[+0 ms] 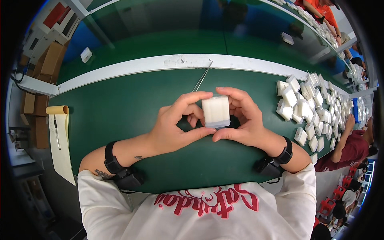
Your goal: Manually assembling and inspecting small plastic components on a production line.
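Deep green tabletop [120, 100] spans the middle of the frame, a worker's white shirt [132, 224] along its lower edge. At center, left hand [174, 122] and right hand [248, 122] curve inward around one white block [216, 110] with a translucent, bluish lower end, index fingers at its top and thumbs near its bottom, parted only by the block's height. The step looks like a two-handed check or adjustment of this piece; a next move would call for light, even pressure. The remaining fingers curl partly out of sight, the block's underside is hidden, and whether the right thumb presses on it cannot be told. Just beyond lie tweezers [204, 75], their tip over a white rail [140, 64]; similar blocks [303, 108] crowd the right. Farther off, a co-worker's orange shirt [322, 14] at upper right is cut off, and distant figures blur along the right rim.
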The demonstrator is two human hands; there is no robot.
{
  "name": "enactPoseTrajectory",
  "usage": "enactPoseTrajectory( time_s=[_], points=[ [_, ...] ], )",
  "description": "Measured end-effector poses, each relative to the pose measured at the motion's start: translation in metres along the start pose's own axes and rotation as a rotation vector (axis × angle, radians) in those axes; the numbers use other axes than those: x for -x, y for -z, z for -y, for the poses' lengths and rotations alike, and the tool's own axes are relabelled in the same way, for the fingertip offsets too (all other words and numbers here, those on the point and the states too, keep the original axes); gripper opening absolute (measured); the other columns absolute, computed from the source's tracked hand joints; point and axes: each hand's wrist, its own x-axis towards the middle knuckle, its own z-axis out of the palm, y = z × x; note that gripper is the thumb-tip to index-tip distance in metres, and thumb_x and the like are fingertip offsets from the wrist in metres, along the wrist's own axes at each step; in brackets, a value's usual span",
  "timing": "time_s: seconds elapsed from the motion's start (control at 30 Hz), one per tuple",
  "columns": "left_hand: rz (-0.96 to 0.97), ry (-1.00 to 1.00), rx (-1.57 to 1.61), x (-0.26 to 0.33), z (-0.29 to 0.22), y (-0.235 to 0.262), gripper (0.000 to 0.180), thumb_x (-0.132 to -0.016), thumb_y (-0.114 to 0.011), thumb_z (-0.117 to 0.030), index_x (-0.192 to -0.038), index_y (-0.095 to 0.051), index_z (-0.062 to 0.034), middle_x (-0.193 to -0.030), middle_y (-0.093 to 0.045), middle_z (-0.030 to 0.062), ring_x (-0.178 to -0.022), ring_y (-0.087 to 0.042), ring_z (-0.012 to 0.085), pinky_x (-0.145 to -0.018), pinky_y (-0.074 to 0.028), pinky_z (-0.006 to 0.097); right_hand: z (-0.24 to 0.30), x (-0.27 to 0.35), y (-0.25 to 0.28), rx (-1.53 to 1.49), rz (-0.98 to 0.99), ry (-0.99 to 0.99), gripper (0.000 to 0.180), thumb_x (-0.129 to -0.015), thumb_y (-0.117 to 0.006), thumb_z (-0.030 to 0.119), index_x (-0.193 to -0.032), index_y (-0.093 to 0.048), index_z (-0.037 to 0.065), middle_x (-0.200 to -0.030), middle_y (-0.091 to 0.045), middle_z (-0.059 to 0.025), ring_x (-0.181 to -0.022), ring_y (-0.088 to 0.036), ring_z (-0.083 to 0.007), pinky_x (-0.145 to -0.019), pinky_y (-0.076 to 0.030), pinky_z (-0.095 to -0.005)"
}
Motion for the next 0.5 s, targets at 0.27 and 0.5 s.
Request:
enactPoseTrajectory(
  time_s=[0.27,0.5],
  points=[
    [-0.031,-0.027,-0.006,-0.0007,0.0001,-0.0015,0.071,-0.077,-0.082,-0.007,-0.139,-0.046,-0.0077,-0.078,-0.065,0.0011,-0.065,-0.055,0.009,-0.064,-0.047,0.023,-0.0048,0.0027,-0.0014,0.054,-0.034,0.056,0.08,-0.072,-0.088,0.01,-0.137,-0.041,0.003,-0.108,-0.065,-0.0108,-0.098,-0.067,-0.0153,-0.08,-0.054,-0.0277],
    [0.002,-0.001,-0.006,0.0014,-0.002,-0.0012,0.067,-0.078,-0.082,-0.009,-0.134,-0.046,-0.0071,-0.08,-0.066,0.002,-0.067,-0.055,0.0103,-0.065,-0.047,0.024,-0.0035,0.0028,-0.0008,0.129,-0.023,0.093,0.077,-0.071,-0.089,0.017,-0.13,-0.042,0.004,-0.107,-0.066,-0.011,-0.095,-0.067,-0.0154,-0.078,-0.055,-0.0277]
  ],
)
